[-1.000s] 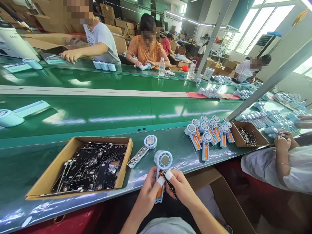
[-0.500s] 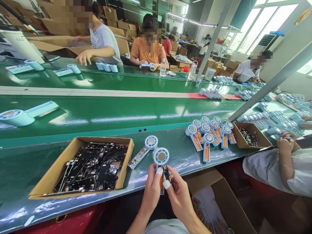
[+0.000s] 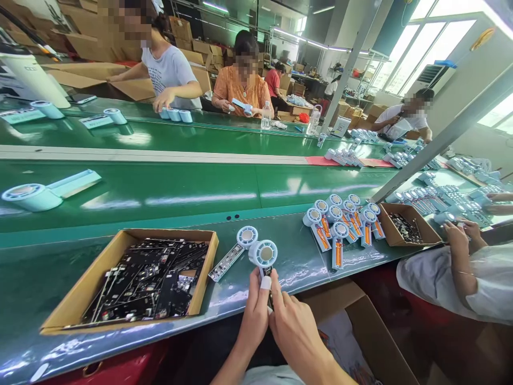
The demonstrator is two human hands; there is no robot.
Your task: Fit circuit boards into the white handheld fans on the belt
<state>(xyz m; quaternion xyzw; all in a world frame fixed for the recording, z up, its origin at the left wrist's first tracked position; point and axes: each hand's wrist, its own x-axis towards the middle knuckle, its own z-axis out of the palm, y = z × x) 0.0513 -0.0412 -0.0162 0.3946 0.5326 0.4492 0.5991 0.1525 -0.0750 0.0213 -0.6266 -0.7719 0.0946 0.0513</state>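
The person wears a white cover (image 3: 265, 283) on the thumb (image 3: 262, 301) of the left hand (image 3: 255, 310), the right hand (image 3: 295, 321) shows bare fingers (image 3: 276, 290), both forearms (image 3: 237, 357) are bare, and between them shows a pale grey-blue garment (image 3: 272, 376), mostly cut off below.

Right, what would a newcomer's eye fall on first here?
Probably the cardboard box heaped with black circuit boards, on the near left of the bench. Near centre, the left hand holds a round-headed blue device, the right hand close against it. Farther right lies a cluster of similar devices with orange strips.
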